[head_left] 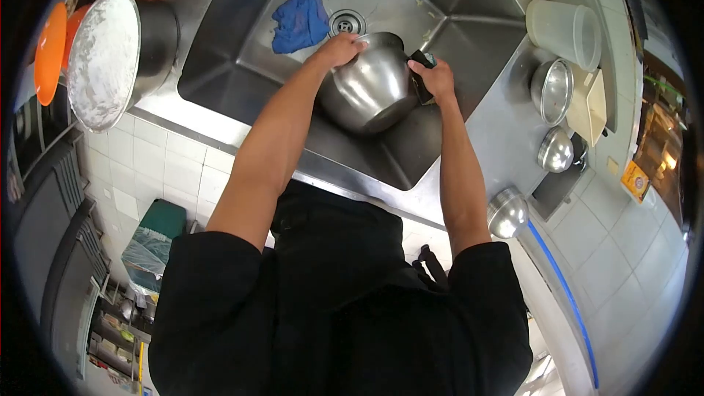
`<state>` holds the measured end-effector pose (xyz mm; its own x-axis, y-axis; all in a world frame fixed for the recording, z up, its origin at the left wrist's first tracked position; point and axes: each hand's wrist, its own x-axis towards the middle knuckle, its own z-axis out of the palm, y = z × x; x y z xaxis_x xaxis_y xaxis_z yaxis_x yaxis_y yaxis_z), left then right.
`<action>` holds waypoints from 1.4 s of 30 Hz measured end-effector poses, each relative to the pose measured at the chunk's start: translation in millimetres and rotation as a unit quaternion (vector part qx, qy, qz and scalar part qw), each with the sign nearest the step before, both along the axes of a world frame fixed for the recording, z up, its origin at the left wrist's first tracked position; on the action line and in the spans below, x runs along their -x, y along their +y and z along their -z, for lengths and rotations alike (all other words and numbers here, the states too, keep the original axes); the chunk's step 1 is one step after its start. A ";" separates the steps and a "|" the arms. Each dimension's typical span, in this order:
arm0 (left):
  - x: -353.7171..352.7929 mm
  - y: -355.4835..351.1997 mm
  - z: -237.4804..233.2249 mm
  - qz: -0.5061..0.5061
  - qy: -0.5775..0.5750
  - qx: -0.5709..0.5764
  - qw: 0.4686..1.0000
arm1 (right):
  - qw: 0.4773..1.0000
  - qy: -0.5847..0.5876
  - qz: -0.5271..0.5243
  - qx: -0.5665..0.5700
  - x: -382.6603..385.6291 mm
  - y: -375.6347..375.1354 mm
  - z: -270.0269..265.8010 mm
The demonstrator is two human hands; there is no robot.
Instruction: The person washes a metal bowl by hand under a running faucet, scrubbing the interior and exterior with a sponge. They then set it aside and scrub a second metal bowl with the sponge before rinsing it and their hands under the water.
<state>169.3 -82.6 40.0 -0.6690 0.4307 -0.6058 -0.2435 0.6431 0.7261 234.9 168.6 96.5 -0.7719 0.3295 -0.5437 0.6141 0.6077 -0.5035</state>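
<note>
A large, round-bellied steel pot (370,88) is tilted on its side in the steel sink (308,114). My left hand (343,50) is closed on the pot's rim, thumb over the edge. In my right hand (438,78) is a black scouring pad (421,79), pressed against or held close beside the pot's right side; the exact contact is hidden. Beyond the pot, a crumpled blue cloth (301,20) lies on the sink floor by the drain (347,23).
A deep pot with a white-coated surface (106,62) stands left of the sink, near an orange lid-like disc (50,55). On the right counter are a translucent tub (561,33), several steel bowls (552,92) and a cream tray (589,106). A blue hose (565,286) runs down the right.
</note>
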 end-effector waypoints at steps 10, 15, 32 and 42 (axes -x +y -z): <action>-12.5 -4.0 -45.0 0.026 -0.054 -0.021 0.998 | 0.988 -0.043 -0.148 0.017 23.2 -48.0 -46.2; -17.2 -2.0 -20.9 -0.024 0.017 -0.033 0.999 | 0.968 0.049 -0.214 -0.122 14.1 -77.5 -46.8; -30.3 -44.4 -54.6 -0.003 -0.120 -0.103 0.987 | 0.951 -0.166 -0.188 -0.181 130.9 -16.2 -11.8; -40.4 -54.4 9.9 -0.137 -0.093 -0.079 0.983 | 0.888 -0.373 -0.258 -0.075 376.5 -91.2 26.9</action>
